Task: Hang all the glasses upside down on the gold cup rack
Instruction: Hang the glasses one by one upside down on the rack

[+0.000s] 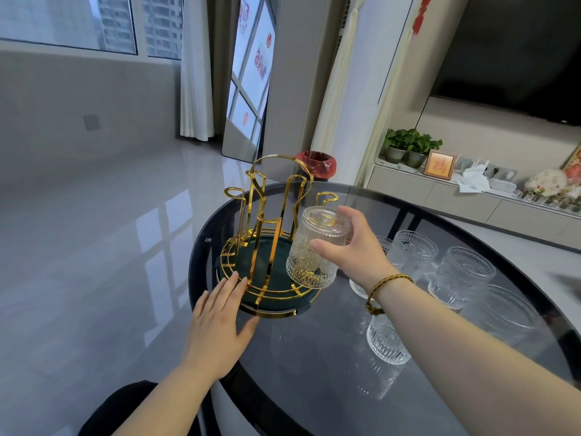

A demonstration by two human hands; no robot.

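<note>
The gold cup rack (270, 215) stands on a dark green round tray (276, 297) at the near-left part of a round dark glass table (314, 357). My right hand (352, 247) grips an embossed clear glass (314, 247) upside down over the rack's right-hand prong, which shows through the glass. My left hand (220, 322) lies flat, fingers together, against the tray's front-left rim. The rack's other prongs are bare. Several more clear glasses stand upright on the table to the right, such as the one (388, 341) under my right forearm and another (460, 275) farther right.
The table's edge curves close by on the left, with shiny grey floor beyond. A red-lined bin (317, 163) sits on the floor behind the rack. A low cabinet (440, 196) with plants and a picture frame runs along the right wall.
</note>
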